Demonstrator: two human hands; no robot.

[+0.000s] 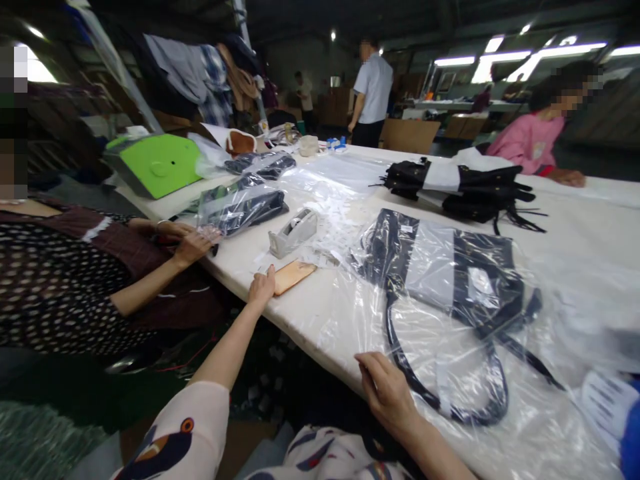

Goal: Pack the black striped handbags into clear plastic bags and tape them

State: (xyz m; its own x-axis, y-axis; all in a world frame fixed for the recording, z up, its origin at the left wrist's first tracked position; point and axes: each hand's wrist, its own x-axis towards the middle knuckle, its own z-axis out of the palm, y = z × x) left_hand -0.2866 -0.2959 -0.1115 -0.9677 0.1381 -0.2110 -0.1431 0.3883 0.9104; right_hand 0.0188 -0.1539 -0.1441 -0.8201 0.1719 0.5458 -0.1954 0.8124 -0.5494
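My left hand [263, 287] is closed on the near end of a flat, rounded tan slab [295, 275] that looks like a phone; it lies at the table's front edge. A grey tape dispenser [294, 232] stands just behind it. My right hand [386, 387] rests at the near edge, fingers loosely stretched, with nothing visible in them. Beside it lies a black bag [487, 257] in a clear plastic bag [350, 320], with a pale band around it and its black strap [400, 353] looping toward me. Whether my right fingertips touch the plastic I cannot tell.
At my left, a co-worker's hands [193, 245] handle a plastic-wrapped dark item [245, 213]. A stack of black bags [455, 187] lies farther back, near a person in pink [525, 143]. A green box-like object [160, 167] stands back left. Clear plastic sheets [340, 175] cover the middle.
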